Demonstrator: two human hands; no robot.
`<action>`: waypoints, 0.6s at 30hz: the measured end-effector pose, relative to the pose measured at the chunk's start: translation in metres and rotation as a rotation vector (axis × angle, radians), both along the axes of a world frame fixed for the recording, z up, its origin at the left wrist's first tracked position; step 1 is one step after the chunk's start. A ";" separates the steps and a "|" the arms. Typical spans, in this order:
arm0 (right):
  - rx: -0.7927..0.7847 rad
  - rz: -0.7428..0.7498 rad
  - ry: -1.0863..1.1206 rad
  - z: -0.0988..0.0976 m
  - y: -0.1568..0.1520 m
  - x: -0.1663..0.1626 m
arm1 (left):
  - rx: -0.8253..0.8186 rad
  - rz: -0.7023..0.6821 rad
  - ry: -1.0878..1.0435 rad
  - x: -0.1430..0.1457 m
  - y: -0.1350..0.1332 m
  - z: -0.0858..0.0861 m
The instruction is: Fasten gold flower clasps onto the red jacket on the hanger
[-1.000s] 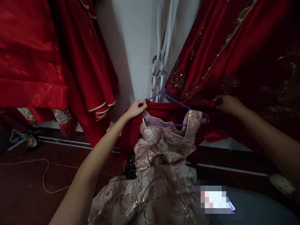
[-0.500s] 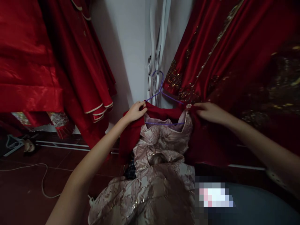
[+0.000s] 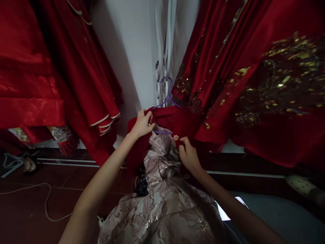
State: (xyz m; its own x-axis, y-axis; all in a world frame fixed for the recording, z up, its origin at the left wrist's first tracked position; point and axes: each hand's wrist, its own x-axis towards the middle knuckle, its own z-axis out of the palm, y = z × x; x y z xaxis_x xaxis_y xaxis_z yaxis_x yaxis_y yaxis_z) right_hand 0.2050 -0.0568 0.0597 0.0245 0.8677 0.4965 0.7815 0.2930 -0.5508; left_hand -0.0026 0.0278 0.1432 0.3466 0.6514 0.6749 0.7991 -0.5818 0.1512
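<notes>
A pale pink brocade dress hangs on a purple wire hanger, with a dark red garment draped over its shoulders. My left hand is closed on the red garment's left shoulder, at the hanger's end. My right hand pinches the red garment's front edge and holds it over the dress's chest. The hanger's hook rests on white scrollwork by the wall.
Red satin dresses hang at the left. A red gown with gold embroidery hangs at the right. A white cord lies on the dark floor. A lit phone screen lies on a grey surface at lower right.
My right hand has moved from the garment's right shoulder inward and down to the front of the dress, pulling the red cloth across. The left hand has kept its grip.
</notes>
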 end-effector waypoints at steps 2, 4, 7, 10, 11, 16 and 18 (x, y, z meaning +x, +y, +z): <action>0.046 -0.098 0.069 0.001 0.003 0.015 | 0.046 0.013 -0.025 0.001 -0.007 -0.004; 0.068 -0.191 0.050 0.007 0.007 0.031 | 0.069 0.044 -0.065 0.001 -0.015 -0.008; 0.062 -0.319 -0.052 0.019 0.012 0.053 | 0.020 0.075 -0.145 0.000 -0.022 -0.015; 0.083 -0.348 -0.113 0.033 0.021 0.070 | -0.112 0.045 -0.234 -0.004 -0.022 -0.018; 0.096 -0.305 -0.109 0.038 0.026 0.073 | -0.156 0.029 -0.262 -0.005 -0.022 -0.019; 0.185 -0.076 0.050 0.056 0.049 0.074 | -0.205 -0.030 -0.406 -0.009 -0.019 -0.022; 0.238 -0.051 0.131 0.058 0.053 0.067 | -0.176 -0.023 -0.448 -0.008 -0.020 -0.024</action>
